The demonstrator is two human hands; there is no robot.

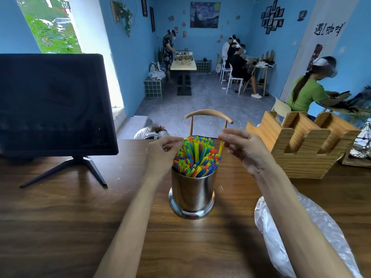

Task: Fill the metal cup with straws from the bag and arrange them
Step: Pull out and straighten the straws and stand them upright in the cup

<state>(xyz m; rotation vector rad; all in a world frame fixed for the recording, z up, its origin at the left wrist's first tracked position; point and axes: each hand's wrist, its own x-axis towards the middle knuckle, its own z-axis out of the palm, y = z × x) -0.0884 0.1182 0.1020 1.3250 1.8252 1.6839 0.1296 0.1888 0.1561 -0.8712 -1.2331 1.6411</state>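
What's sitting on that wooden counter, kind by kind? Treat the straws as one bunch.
Shiny metal cup: 1
Bunch of coloured plastic straws: 1
Crumpled clear plastic bag: 1
Black flat monitor on a stand: 1
Slotted light wooden holder: 1
Total: 5

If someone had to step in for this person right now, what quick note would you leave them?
Right hand pinches one yellow straw at the cup's right edge. Left hand touches the straw tops on the left side.
Metal cup stands mid-table, already packed with coloured straws.
Plastic bag lies to the right; contents can't be made out.
Left: seat the yellow straw, even out the uneven tops.
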